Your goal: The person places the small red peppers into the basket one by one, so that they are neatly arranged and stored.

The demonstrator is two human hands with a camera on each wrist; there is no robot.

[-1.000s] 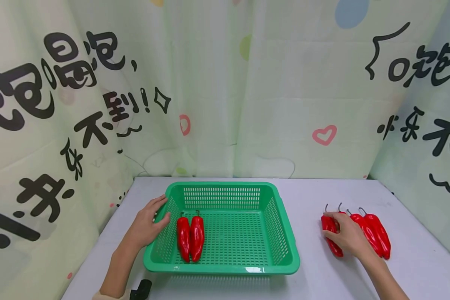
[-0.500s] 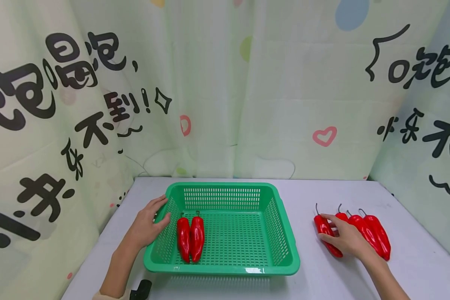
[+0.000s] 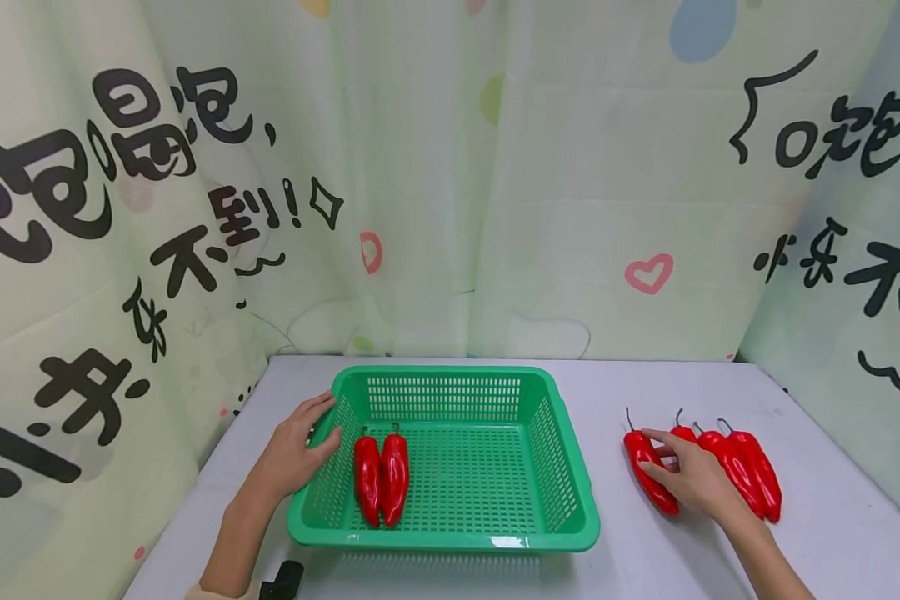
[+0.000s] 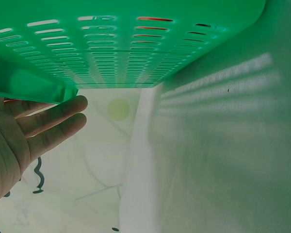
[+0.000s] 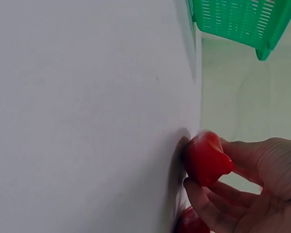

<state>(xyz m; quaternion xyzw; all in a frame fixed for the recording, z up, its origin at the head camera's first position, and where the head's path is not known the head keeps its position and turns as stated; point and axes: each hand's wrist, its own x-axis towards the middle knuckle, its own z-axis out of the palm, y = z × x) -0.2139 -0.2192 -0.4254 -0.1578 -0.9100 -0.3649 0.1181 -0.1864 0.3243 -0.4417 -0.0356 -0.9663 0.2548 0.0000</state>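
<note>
My right hand (image 3: 696, 477) pinches a red chili pepper (image 3: 643, 467) between thumb and fingers, right of the basket. Seen end-on in the right wrist view, this pepper (image 5: 206, 158) lies close over the white table. Three more red peppers (image 3: 750, 467) lie beside it to the right, one partly hidden behind the hand. At the left rim of the green plastic basket (image 3: 442, 540), my left hand (image 3: 291, 454) rests with its fingers outstretched against the edge. Below that rim, the left wrist view shows its straight fingers (image 4: 53, 126). Two red peppers (image 3: 381, 479) lie side by side in the basket's left part.
The white table (image 3: 615, 392) carries the basket in its middle. A pale printed curtain (image 3: 540, 208) with black lettering stands behind and along both sides. A dark object (image 3: 282, 579) shows near my left wrist at the bottom edge.
My right hand has drawn one pepper leftward, apart from the others, and its stem has swung left. The left hand and the basket have stayed in place.
</note>
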